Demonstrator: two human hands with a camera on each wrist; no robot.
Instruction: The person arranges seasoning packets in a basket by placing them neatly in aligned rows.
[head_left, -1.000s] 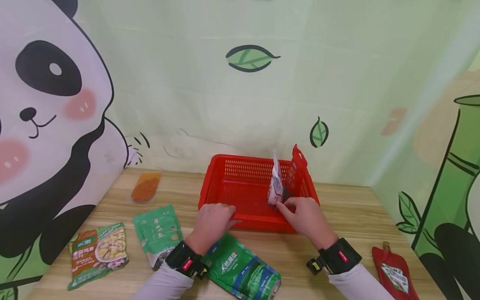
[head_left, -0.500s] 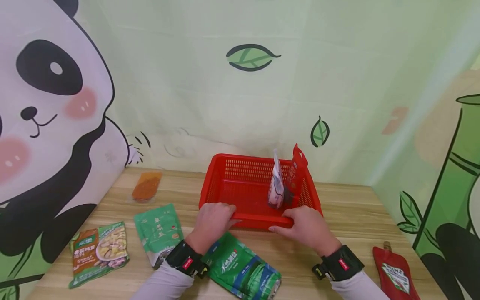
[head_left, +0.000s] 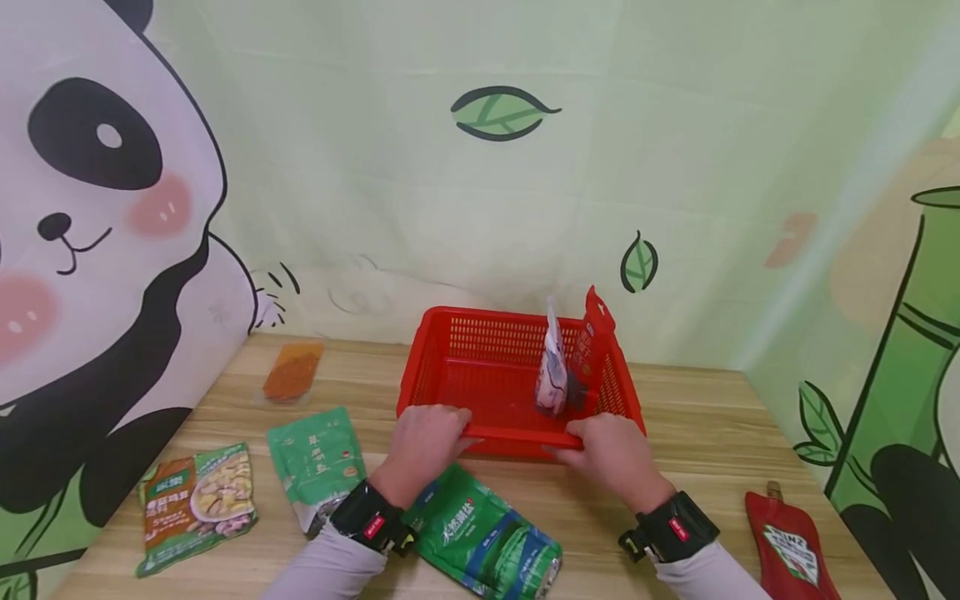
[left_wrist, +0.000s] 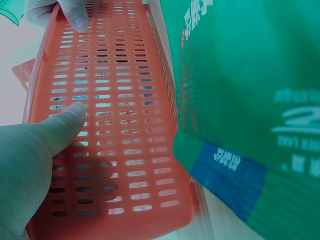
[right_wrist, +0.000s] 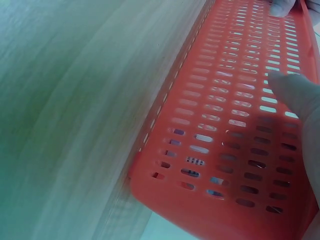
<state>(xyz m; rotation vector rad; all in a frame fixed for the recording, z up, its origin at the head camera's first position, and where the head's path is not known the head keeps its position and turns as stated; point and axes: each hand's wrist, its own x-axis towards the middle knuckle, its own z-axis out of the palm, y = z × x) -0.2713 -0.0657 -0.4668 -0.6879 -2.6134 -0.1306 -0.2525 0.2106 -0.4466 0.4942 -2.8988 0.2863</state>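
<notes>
A red perforated plastic basket (head_left: pixel 513 440) stands on the table. At the left part of its near rim my left hand (head_left: pixel 423 450) grips, the thumb (left_wrist: pixel 67 125) against the outer wall and the fingers over the edge. My right hand (head_left: pixel 617 457) holds the same rim farther right, its thumb (right_wrist: pixel 287 87) also on the outside. Inside, at the right end, a pale pink-and-white packet (head_left: pixel 552 375) and a red packet (head_left: pixel 590 350) stand upright side by side. Below my left hand lies a green and blue pouch (head_left: pixel 480 533), partly covered by my wrist.
To the left lie a light green pouch (head_left: pixel 317 462), a brown and green food packet (head_left: pixel 198 508) and a clear packet of orange-red powder (head_left: pixel 292 372). A red Heinz spout pouch (head_left: pixel 787 542) lies at the right. A printed cloth backdrop (head_left: pixel 360 192) rises behind the table.
My right hand has left the bottom of the pink-and-white packet and moved down to grip the basket's near rim. The left hand and basket have stayed put.
</notes>
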